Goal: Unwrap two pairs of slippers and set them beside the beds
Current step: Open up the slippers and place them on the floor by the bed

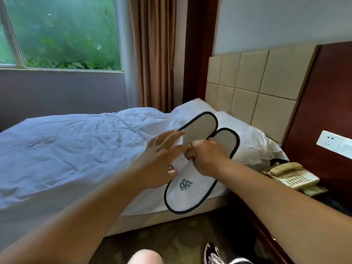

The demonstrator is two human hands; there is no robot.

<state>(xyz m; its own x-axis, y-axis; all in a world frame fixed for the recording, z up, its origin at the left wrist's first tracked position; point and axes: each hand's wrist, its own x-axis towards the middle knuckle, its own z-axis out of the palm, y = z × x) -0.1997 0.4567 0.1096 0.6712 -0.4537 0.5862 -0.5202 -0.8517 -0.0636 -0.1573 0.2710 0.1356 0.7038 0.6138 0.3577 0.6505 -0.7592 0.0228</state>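
Over the bed's (66, 149) near edge, the pair of slippers (190, 189) — light, thin and floppy, I judge — is best taken mid-length, where the right hand (207, 153) clenches it while the left hand (163, 159) rests straight-fingered against it.

Window (57, 31) left; brown curtain (152, 54); white bed (66, 149), padded headboard (257, 82); telephone (293, 176) right.

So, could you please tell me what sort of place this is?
Probably a hotel guest room: a made bed with padded headboard, a corded phone beside it, and logo-printed white slippers.
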